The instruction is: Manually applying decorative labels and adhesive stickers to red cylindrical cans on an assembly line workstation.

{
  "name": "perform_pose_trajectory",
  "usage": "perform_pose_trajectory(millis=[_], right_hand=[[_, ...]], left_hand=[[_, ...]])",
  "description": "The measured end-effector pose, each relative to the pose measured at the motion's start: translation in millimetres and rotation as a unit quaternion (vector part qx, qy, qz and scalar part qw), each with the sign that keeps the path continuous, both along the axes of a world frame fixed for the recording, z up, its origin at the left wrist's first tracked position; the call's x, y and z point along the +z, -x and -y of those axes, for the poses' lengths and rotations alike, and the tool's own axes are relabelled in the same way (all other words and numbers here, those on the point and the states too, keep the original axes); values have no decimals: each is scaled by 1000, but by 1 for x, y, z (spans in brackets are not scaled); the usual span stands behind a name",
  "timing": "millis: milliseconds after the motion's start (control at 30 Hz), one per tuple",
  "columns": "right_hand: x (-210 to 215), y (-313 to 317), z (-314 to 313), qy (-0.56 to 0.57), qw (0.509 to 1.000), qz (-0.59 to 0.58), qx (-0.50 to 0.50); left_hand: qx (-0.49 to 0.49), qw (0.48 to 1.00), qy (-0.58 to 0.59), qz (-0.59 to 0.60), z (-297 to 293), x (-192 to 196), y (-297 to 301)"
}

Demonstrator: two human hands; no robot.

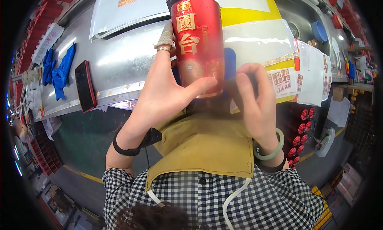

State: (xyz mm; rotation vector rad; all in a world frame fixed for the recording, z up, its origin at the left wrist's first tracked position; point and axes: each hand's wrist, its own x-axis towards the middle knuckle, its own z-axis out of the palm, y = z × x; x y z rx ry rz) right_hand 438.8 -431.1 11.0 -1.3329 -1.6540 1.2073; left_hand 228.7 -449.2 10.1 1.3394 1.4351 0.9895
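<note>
A red bottle [201, 38] with raised gold lettering and a gold-toned band near its base stands over the table's near edge, its neck toward the far side. My left hand [165, 80] is wrapped round its left side, the thumb across the lower front. A whitish cover sits on one of its fingers. Just right of the bottle's base, my right hand [255, 94] has thumb and fingers curled together. A dark blur beside those fingertips hides what they hold, if anything. Behind the bottle, part of a blue object [230, 62] shows.
Sticker sheets [284, 80] lie on a yellow sheet [249, 13] to the right. A phone [85, 85] and blue gloves [62, 72] rest on the metal table [115, 56] at left. A blue cup [319, 30] stands far right; red round-topped items [302, 128] are below the table.
</note>
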Motion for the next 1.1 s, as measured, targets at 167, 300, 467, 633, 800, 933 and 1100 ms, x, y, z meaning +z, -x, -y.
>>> perform_pose_trajectory(millis=[167, 300, 467, 633, 800, 933, 1100], right_hand=[[-3, -2, -7, -42, 999, -17, -10], [1, -4, -13, -70, 998, 10, -6], [1, -9, -21, -101, 995, -1, 3], [9, -20, -32, -122, 992, -10, 34], [11, -12, -45, -247, 967, 2, 68], [17, -7, -45, -250, 965, -15, 80], [11, -13, -22, -485, 825, 120, 265]], left_hand=[[-9, 1000, -20, -1, 0, 0, -1], [-20, 999, -12, -30, 1, 0, 0], [-2, 1000, 0, -4, 6, -3, 0], [53, 906, -355, -225, 28, -41, -5], [39, 808, -449, -380, 38, -55, -7], [66, 792, -510, -331, 46, -71, -6], [236, 923, -276, -127, 43, -73, -24]])
